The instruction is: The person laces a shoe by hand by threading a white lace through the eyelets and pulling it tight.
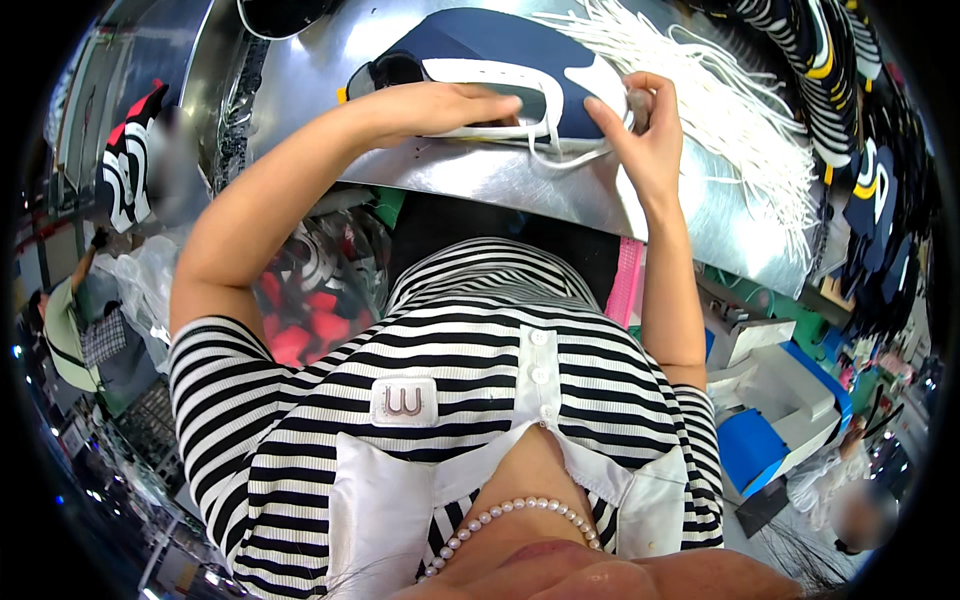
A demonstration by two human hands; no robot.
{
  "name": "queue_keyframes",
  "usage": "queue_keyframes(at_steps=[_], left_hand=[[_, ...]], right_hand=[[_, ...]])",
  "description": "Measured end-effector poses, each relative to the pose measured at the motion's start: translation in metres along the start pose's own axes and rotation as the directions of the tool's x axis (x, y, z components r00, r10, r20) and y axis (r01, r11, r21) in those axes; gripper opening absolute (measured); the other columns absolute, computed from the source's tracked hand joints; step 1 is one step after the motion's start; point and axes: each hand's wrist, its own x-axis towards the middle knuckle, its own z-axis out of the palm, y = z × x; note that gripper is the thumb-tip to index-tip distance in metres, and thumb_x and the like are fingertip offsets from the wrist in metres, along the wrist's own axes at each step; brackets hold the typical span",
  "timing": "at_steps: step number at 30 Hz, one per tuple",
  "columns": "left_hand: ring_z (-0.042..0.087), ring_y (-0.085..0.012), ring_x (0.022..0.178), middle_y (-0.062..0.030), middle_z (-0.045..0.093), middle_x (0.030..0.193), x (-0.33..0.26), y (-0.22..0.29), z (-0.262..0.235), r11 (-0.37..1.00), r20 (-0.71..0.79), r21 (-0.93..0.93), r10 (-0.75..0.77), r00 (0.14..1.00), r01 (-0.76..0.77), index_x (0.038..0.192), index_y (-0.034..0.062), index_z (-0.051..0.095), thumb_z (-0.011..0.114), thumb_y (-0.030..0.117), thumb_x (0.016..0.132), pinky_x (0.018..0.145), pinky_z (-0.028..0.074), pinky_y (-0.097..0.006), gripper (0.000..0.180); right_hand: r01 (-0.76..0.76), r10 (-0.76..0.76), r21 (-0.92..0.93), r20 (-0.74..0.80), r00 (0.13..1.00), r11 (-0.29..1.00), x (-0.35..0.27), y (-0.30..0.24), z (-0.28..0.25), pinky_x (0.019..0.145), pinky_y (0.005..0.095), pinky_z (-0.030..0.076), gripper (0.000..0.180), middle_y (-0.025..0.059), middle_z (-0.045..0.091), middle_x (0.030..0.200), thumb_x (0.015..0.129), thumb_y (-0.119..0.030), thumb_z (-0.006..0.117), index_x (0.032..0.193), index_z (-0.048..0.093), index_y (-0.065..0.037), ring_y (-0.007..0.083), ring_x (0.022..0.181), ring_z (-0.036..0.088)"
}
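A navy shoe upper with white trim lies on the metal table, in front of my chest. My left hand reaches over its near edge; the fingers go into the white-edged opening and grip it there, their tips partly hidden. At the upper's right end, my right hand holds the white-trimmed part between thumb and bent fingers. A white lace hangs in a loop from the opening toward my right hand. Just beyond that hand, a large pile of white laces spreads over the table.
The shiny metal table ends close to my body. More striped and navy uppers hang at the right. A plastic bag with red and black pieces sits below the table at left. A blue and white box-like machine stands at the lower right.
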Motion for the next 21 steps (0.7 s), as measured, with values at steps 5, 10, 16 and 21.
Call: queue_keyframes(at_steps=[5, 10, 16, 21], left_hand=[[0.058, -0.0175, 0.113, -0.0078, 0.067, 0.118, 0.015, 0.007, 0.015, 0.997, -0.038, -0.061, -0.049, 0.998, 0.047, 0.114, 0.0074, 0.071, 0.065, 0.041, 0.091, 0.101, 0.039, -0.030, 0.041], [0.067, -0.0136, 0.088, -0.0073, 0.073, 0.092, 0.041, -0.009, 0.008, 0.955, -0.263, 0.100, 0.295, 0.918, -0.279, 0.101, 0.0010, 0.071, 0.067, 0.014, 0.087, 0.080, 0.051, -0.028, 0.020], [0.068, -0.0284, 0.078, -0.0140, 0.071, 0.082, 0.043, -0.008, 0.013, 0.824, -0.389, 0.323, 0.563, 0.729, -0.465, 0.088, 0.0006, 0.072, 0.064, 0.013, 0.079, 0.074, 0.053, -0.036, 0.017], [0.065, -0.0170, 0.075, -0.0119, 0.072, 0.086, 0.038, -0.003, 0.010, 0.804, -0.274, 0.301, 0.588, 0.761, -0.513, 0.098, -0.0023, 0.071, 0.065, 0.014, 0.088, 0.072, 0.050, -0.030, 0.020]], right_hand=[[-0.037, 0.039, -0.016, 0.100, 0.994, 0.999, -0.005, -0.010, -0.007, 0.069, 0.0266, 0.051, 0.065, 0.0097, 0.071, 0.087, 0.073, -0.031, 0.086, 0.125, 0.057, -0.005, 0.0148, 0.075, 0.065], [-0.237, 0.248, -0.081, 0.178, 0.952, 0.968, 0.001, -0.002, -0.018, 0.066, 0.0241, 0.048, 0.052, 0.0060, 0.069, 0.078, 0.073, -0.036, 0.085, 0.108, 0.066, -0.001, 0.0109, 0.070, 0.062], [-0.241, 0.258, -0.104, 0.202, 0.945, 0.965, 0.009, 0.001, -0.026, 0.068, 0.0241, 0.047, 0.045, 0.0074, 0.069, 0.082, 0.077, -0.037, 0.083, 0.094, 0.066, 0.001, 0.0120, 0.072, 0.061], [-0.247, 0.238, 0.030, 0.180, 0.954, 0.969, 0.004, -0.001, -0.020, 0.074, 0.0278, 0.050, 0.045, 0.0093, 0.069, 0.088, 0.076, -0.033, 0.084, 0.095, 0.064, 0.002, 0.0136, 0.079, 0.063]])
